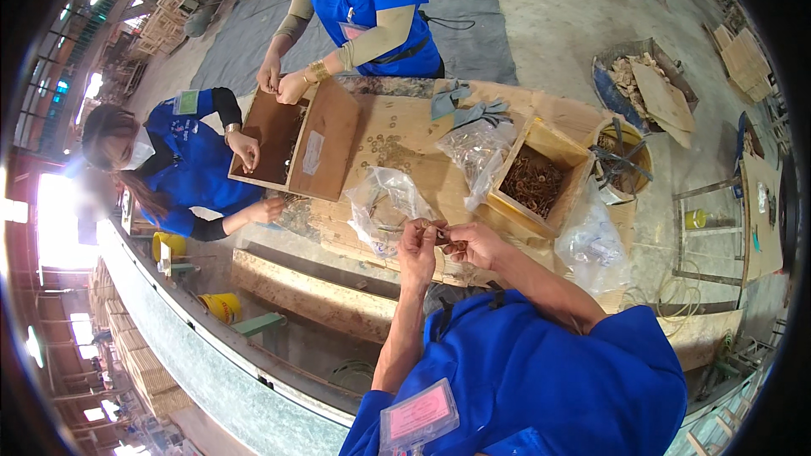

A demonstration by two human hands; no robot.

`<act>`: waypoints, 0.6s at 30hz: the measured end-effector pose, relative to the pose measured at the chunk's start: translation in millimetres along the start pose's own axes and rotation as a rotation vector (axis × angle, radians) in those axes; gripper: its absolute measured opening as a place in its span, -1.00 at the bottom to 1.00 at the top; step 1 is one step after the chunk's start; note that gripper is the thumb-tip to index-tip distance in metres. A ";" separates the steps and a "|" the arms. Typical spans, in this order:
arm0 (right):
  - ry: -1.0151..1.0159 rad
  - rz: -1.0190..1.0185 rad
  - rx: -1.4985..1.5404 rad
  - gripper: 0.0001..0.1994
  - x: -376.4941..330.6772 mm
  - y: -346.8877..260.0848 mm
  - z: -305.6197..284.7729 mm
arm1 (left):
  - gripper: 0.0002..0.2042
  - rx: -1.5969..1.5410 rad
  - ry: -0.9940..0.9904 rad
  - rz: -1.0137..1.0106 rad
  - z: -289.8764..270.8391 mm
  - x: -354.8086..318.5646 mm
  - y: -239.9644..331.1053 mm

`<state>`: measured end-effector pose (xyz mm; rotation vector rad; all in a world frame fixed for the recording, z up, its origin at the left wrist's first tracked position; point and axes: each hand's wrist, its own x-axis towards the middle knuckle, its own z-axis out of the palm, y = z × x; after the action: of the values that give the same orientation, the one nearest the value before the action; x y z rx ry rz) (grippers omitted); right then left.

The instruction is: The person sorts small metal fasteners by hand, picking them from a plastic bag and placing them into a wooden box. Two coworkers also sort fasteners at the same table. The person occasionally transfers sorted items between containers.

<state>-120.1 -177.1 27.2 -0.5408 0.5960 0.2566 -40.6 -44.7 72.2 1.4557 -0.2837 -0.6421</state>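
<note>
My left hand (416,247) and my right hand (475,247) meet over the near edge of the worktable (342,228). Fingers on both are pinched around something small and dark, too small to name. Just beyond them lies a clear plastic bag (384,203) with a few thin pieces in it. To the right of my hands stands an open wooden box (557,218) holding a heap of brownish screws or bolts (530,184). Small ring-shaped pieces like washers (384,150) are scattered across the tabletop.
Two co-workers in blue stand across and to the left, their hands at a divided wooden box (325,139). Grey gloves (479,112), more plastic bags (593,245) and a bucket (638,165) sit around the table. A long wooden trough (312,295) lies lower left.
</note>
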 end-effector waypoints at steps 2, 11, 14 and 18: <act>-0.048 -0.008 0.102 -0.77 -4.1 0.4 3.2 | -0.91 0.052 -0.013 0.051 -1.5 -0.6 -0.7; -0.263 0.042 0.585 -0.83 -5.0 11.9 -4.8 | -0.82 0.518 -0.098 0.565 4.4 -10.0 10.2; -0.365 0.050 0.674 -0.84 -8.4 16.1 -0.7 | -0.80 0.554 -0.085 0.626 2.7 -13.5 9.6; -0.364 0.041 0.662 -0.83 -7.0 19.5 3.1 | -0.81 0.561 -0.039 0.642 -5.3 -14.7 5.1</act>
<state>-131.7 -159.7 25.6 0.1590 0.3068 0.1753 -48.4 -32.1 79.4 1.7499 -0.9736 -0.0569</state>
